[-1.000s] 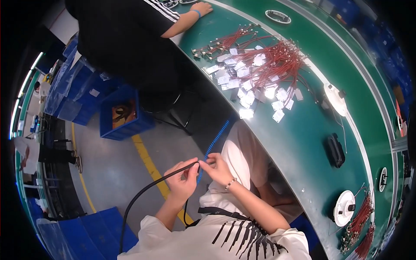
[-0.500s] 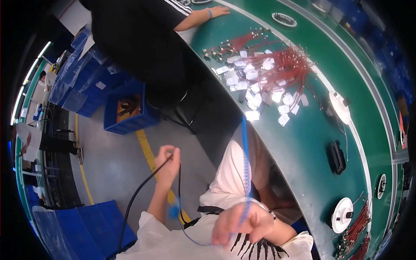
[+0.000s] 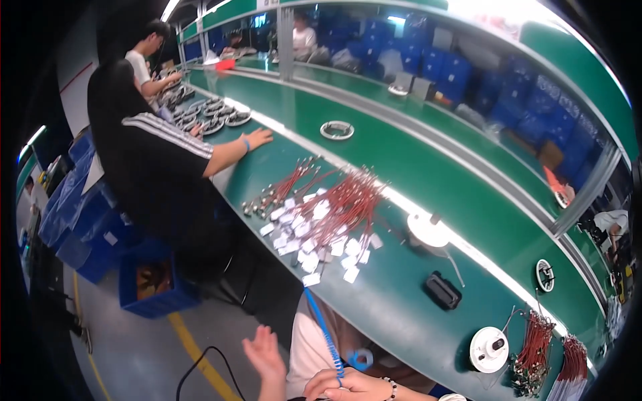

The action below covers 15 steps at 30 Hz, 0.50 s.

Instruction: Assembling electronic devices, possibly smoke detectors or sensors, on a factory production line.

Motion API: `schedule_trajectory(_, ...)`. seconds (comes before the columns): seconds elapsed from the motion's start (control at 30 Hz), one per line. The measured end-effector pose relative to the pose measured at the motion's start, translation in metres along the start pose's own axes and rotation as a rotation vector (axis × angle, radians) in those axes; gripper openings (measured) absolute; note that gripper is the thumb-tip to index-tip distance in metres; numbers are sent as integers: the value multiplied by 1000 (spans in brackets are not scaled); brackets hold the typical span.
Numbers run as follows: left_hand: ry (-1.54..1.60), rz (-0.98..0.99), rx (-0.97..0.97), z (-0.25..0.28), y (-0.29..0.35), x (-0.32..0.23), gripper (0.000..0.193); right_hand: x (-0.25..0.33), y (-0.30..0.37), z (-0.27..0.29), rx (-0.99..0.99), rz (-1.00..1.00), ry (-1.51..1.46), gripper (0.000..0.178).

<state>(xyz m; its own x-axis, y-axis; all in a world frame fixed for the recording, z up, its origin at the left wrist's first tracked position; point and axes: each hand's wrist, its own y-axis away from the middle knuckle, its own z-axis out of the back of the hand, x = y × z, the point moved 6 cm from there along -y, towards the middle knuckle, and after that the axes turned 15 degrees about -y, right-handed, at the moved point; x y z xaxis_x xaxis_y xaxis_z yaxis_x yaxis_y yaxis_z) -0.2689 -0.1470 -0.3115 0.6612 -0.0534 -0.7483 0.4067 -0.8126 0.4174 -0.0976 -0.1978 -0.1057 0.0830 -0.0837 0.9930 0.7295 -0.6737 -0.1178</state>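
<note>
My left hand [image 3: 265,354] is raised near the lower edge, its fingers spread and nothing in them. A thin black cable [image 3: 215,350] loops to its left, apart from it. My right hand [image 3: 344,385] is bent over my lap, its fingers curled round the lower end of a blue coiled cord [image 3: 324,329]. That cord stretches up to the bench edge. Beside the right hand shows a blue ring-shaped piece [image 3: 362,359]. Red wire bundles with white tags [image 3: 314,224] lie on the green bench [image 3: 391,304].
A black case-like part [image 3: 442,290], a white round housing [image 3: 489,349] and another housing [image 3: 428,229] rest on the bench. More red wires [image 3: 534,347] lie at the right. A co-worker in black [image 3: 157,150] leans at the left, near a blue bin [image 3: 157,294].
My view has swung up toward the bench. My left hand has let go of the black cable and opened. The right hand's fingers have curled at the blue cord.
</note>
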Motion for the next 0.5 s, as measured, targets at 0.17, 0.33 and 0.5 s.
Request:
schedule_trajectory(0.17, 304, -759, 579, -219, 44, -122, 23, -7, 18, 14, -203, 15, -112, 24)
schedule_trajectory(0.33, 788, -1331, 754, -269, 146, -217, 23, -10, 41, 21, -143, -123, 165, 21)
schedule_trajectory(0.5, -617, -1311, 2061, -323, 195, -124, 34, 3, 76, 45, -382, 640, -1006, 33)
